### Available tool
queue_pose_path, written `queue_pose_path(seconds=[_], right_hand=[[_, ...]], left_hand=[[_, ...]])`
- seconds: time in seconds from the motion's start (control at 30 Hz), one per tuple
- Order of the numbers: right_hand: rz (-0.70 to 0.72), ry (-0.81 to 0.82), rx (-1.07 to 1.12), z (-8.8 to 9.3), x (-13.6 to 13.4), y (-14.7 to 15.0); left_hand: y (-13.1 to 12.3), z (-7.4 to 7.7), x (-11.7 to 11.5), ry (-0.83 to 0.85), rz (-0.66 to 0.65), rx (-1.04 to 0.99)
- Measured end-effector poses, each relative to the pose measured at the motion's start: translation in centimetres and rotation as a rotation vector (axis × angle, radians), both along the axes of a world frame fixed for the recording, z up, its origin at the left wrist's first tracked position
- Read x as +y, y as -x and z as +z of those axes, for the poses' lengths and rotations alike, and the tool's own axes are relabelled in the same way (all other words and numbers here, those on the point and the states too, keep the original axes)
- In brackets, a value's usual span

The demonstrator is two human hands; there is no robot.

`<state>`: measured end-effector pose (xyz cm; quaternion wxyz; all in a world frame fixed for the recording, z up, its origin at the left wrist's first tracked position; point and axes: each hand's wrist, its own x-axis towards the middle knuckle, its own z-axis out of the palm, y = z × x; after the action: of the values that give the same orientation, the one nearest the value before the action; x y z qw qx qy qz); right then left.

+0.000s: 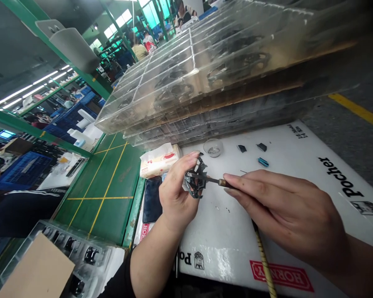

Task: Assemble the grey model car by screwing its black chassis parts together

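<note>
My left hand (176, 193) is closed around a small black molded part (199, 191) with an open, curved frame, holding it above the white mat. Between the thumb and fingers of my right hand (289, 215) is a slim file-like hand tool (211, 179) with a narrow metal blade and a brass-coloured collar. Its blade reaches left across the black part and appears to touch it. The tool's handle is mostly hidden in my palm. On the mat beyond the hands lie a blue piece (262, 162) and two dark pieces (242, 148).
Stacked clear compartment trays (174, 97) stand behind the white mat (217, 248). A small clear dish (213, 148), a tissue pack (160, 160) and a phone (152, 200) lie nearby. A yellow patterned cord (263, 260) runs below my right hand. Another parts tray (96, 271) sits lower left.
</note>
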<state>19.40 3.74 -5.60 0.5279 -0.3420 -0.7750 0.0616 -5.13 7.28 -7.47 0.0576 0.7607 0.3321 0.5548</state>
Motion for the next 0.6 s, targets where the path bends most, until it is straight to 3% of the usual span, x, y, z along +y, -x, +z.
queue_pose_path(seconds=[0.6], right_hand=[[-0.017, -0.018, 0.003, -0.36, 0.03, 0.04]], left_hand=[[0.14, 0.04, 0.09, -0.011, -0.008, 0.012]])
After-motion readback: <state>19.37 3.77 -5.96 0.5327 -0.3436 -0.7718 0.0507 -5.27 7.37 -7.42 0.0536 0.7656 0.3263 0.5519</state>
